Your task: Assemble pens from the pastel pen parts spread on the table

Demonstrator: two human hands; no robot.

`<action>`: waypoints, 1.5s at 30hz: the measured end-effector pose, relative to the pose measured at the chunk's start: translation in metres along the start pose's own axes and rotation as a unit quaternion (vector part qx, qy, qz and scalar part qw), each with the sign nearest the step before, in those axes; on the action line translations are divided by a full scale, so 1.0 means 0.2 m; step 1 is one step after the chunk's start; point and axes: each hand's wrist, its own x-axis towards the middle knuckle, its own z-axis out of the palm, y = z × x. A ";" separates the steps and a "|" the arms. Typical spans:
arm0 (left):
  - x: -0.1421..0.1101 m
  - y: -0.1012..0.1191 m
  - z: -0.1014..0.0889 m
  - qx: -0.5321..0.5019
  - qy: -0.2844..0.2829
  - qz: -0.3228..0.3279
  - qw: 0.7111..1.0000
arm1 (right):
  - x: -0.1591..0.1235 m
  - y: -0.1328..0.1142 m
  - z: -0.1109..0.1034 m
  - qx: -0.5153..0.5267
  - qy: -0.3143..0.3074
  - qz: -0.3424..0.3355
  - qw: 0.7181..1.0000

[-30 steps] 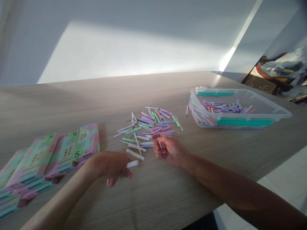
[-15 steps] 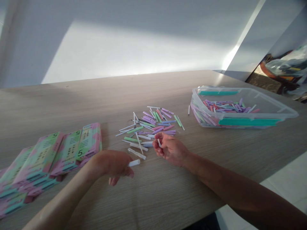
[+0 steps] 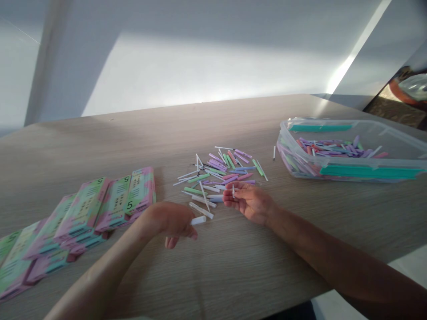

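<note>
My left hand (image 3: 178,221) is closed around a white tube (image 3: 199,220), whose end sticks out to the right past the fingers. My right hand (image 3: 248,201) pinches a small white stick-like piece (image 3: 233,191) between thumb and fingers; its exact kind is too small to tell. Just beyond both hands lies a loose pile of slim coloured tubes (image 3: 217,165) in purple, green, pink, blue and white, mixed with thin white sticks. A clear tube (image 3: 201,210) lies at the pile's near edge, close to my left hand.
Printed pink and green boxes (image 3: 82,206) marked 5 are stacked on the left. A clear plastic bin (image 3: 367,162) with teal handles, holding more coloured tubes, stands on the right. One thin white stick (image 3: 274,153) lies beside it. A wall (image 3: 200,66) borders the table's far edge.
The camera view has turned slightly left, so everything sits further right. Both hands keep hold of their white pieces; the small piece in my right hand is now more upright.
</note>
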 end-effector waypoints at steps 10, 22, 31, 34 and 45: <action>0.00 0.01 0.00 -0.002 0.011 -0.014 1.000 | -0.01 0.01 0.02 -0.122 -0.028 -0.056 0.991; 0.04 -0.02 0.02 0.002 0.001 -0.007 1.000 | -0.11 0.10 0.13 -0.251 -0.119 -0.117 0.953; 0.04 -0.03 0.02 -0.012 0.010 -0.011 1.000 | -0.19 0.09 0.17 -0.532 -0.123 -0.223 0.808; 0.03 -0.02 0.02 -0.015 0.018 -0.010 1.000 | -0.20 0.08 0.17 -0.583 -0.113 -0.258 0.762; 0.02 -0.01 0.02 -0.001 0.014 -0.011 1.000 | -0.19 0.10 0.17 -0.669 -0.128 -0.327 0.655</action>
